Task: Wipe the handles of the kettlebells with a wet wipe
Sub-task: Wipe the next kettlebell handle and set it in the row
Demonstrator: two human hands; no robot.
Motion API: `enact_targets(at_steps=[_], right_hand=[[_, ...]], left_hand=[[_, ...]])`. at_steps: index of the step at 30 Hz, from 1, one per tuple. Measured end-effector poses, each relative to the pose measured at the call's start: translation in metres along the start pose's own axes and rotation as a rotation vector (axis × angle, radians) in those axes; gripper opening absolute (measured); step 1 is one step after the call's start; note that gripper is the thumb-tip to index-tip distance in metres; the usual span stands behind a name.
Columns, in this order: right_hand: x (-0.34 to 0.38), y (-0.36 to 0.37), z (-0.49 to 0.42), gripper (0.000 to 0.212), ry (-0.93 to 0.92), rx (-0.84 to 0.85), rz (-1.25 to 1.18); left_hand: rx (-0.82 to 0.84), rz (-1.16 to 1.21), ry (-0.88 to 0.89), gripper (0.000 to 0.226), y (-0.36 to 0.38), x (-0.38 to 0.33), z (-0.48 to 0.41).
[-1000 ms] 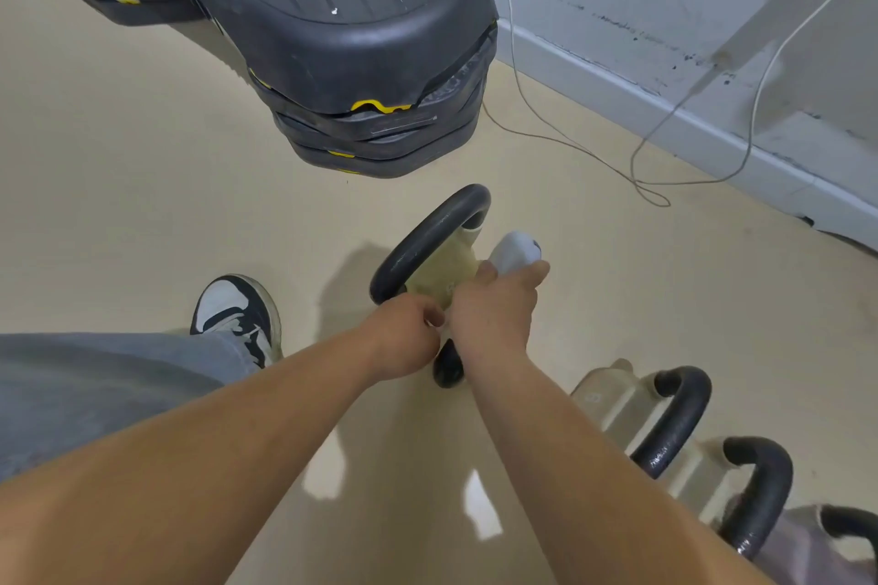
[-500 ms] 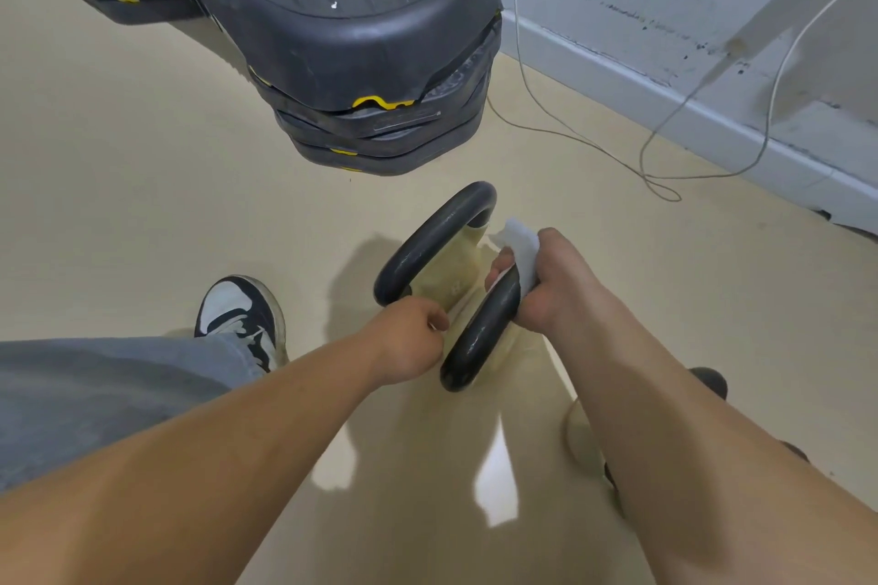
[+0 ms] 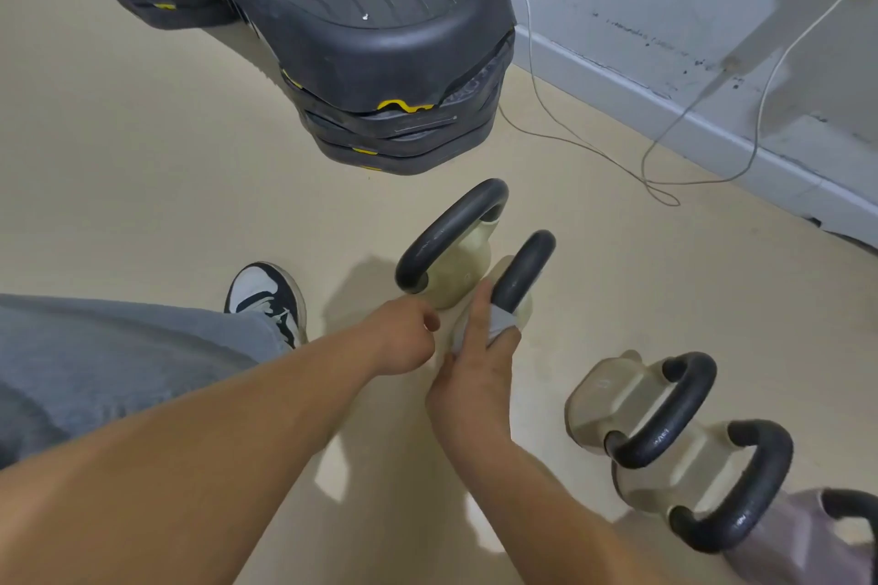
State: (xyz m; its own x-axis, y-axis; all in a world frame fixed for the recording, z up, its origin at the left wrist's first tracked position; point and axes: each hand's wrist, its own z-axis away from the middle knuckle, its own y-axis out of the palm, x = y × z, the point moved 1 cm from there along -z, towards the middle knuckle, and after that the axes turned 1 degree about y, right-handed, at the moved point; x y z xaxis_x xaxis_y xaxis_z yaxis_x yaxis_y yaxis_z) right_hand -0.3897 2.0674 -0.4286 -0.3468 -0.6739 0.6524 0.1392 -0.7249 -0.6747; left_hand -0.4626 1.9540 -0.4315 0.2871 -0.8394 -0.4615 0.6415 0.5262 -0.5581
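We see the right hand (image 3: 477, 363) pinching a pale wet wipe (image 3: 501, 321) around the near end of a black curved kettlebell handle (image 3: 522, 268); left hand (image 3: 404, 337) fisted beside it, holding nothing, on beige floor (image 3: 142, 185).

Two pale cream kettlebells with thick black loop handles stand side by side on the beige floor: the farther cream kettlebell (image 3: 458, 273) has its handle arching up and left, and the nearer cream kettlebell (image 3: 515, 299) has its handle (image 3: 522, 268) slanting up to the right. A damp grey-white wet wipe (image 3: 499, 321) is wrapped around the lower end of that handle. Two beige kettlebells (image 3: 617, 399) (image 3: 703, 466) and a greyish-lilac one (image 3: 798, 537) stand well apart to the right.
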Motion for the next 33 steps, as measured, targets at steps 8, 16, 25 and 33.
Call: enact_targets(at_steps=[8,16,25,33], right_hand=[[0.010,-0.011,-0.015,0.094,0.045,-0.099,-0.160],[0.027,-0.075,-0.101,0.063,0.449,-0.062,-0.508],[0.044,-0.048,-0.032,0.091,0.541,0.066,-0.865],[0.038,-0.100,-0.041,0.080,0.727,0.204,-1.184]], left_hand=[[-0.044,0.028,0.058,0.031,-0.002,0.002,0.004],[-0.110,0.090,0.070,0.039,-0.010,-0.021,0.004],[-0.509,0.040,0.109,0.033,-0.027,-0.064,0.026],[-0.420,0.065,0.343,0.020,0.007,-0.086,0.046]])
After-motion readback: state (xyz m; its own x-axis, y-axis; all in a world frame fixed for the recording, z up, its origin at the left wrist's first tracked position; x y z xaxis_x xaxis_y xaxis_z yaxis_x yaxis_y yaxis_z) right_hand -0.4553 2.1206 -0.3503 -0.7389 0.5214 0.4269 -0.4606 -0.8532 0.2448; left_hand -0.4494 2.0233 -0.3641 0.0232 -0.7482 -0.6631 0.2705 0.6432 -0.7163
